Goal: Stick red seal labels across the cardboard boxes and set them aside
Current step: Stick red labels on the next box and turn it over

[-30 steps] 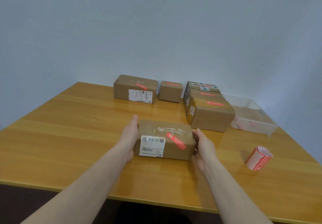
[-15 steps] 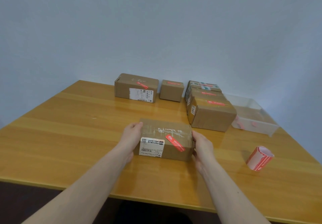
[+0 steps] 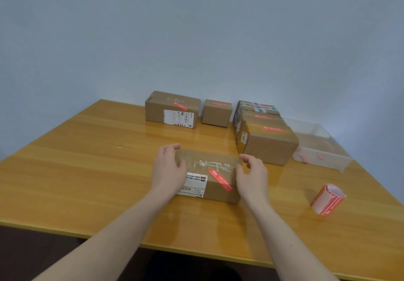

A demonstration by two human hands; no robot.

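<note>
Cardboard box (image 3: 209,176) sits on table between both hands (image 3: 168,171).

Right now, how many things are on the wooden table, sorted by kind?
Brown cardboard boxes with red seal labels: 6 (one between the hands, five at the back)
Roll of red seal labels: 1
Clear plastic tray: 1
Total: 8
</note>
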